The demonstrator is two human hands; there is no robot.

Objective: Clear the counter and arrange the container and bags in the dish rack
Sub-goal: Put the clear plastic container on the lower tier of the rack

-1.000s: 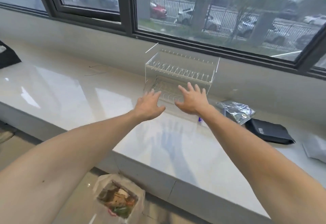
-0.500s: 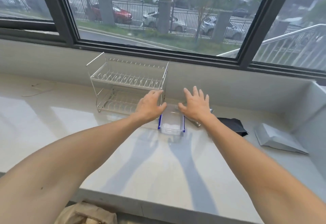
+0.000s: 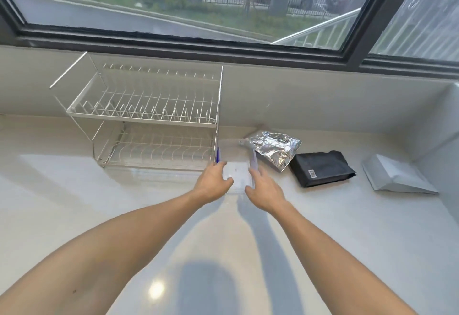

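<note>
though the black bag point(image 3: 321, 168) carries a small white label, its print is too small to read. three bags lie toward the tabletop's point(image 3: 74, 203) right edge: foil bag point(image 3: 274, 147), black, white bag point(image 3: 395, 178). one clear container point(image 3: 237, 165) sits just beside the two-tier dish rack point(image 3: 149, 118); left hand point(image 3: 213, 185) and right hand point(image 3: 264, 190) grip its sides, fingers curled on it.

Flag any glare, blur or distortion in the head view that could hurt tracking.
Head view: bright glare spot on the counter near the bottom edge; the clear container is smeared by motion blur between left hand and right hand; wide-angle bowing bends the window frame.
</note>
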